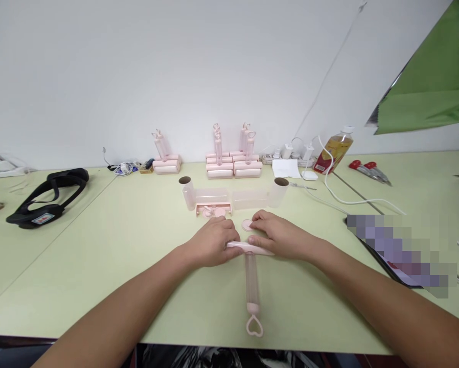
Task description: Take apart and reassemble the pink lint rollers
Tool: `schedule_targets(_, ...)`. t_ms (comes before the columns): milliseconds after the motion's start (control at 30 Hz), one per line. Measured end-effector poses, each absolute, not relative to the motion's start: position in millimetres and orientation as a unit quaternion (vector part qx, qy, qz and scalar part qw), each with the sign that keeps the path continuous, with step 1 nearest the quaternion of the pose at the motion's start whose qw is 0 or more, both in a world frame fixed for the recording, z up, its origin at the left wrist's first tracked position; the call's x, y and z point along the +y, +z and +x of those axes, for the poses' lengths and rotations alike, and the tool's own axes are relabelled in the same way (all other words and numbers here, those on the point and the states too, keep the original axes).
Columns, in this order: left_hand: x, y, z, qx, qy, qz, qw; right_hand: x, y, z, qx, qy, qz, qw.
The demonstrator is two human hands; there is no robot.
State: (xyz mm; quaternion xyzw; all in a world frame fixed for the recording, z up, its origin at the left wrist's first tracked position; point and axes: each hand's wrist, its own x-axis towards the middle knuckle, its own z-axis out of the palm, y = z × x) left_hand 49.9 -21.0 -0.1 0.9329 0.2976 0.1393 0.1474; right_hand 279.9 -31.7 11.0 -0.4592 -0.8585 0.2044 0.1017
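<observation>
1. Left hand (213, 242) is curling closed around one clear-handled, pink plastic T-shaped tool (252, 278) over green counter (118, 230).
2. Right hand (281, 236), half open, is touching tool and one flat round disc (246, 225).

One pale green tabletop (110, 250). Borne on it: black padded strap-like headgear (47, 202); pink plastic rollers with clear handles (220, 166); upright cardboard-cored rolls; amber-filled plastic bottle (335, 151); red-and-grey hand tools (369, 171); white cables.

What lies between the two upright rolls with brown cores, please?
In the head view, a pale roll and another lie on their sides between the left upright roll and the right one.
</observation>
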Motion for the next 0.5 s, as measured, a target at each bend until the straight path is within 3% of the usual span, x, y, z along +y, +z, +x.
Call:
schedule_targets(167,-21,0,49,0.294,0.122,0.936,0.151,-29,10,278,-0.858,0.196,-0.459,0.123)
schedule_targets(333,-20,4,45,0.284,0.165,0.929,0.169,-30,15,286,-0.802,0.168,-0.496,0.287)
schedule_targets(433,-21,8,43,0.318,0.242,0.903,0.156,-33,15,289,-0.715,0.248,-0.531,0.381)
schedule_targets(500,-24,9,44,0.369,0.281,0.872,0.156,-37,15,288,-0.68,0.349,-0.526,0.373)
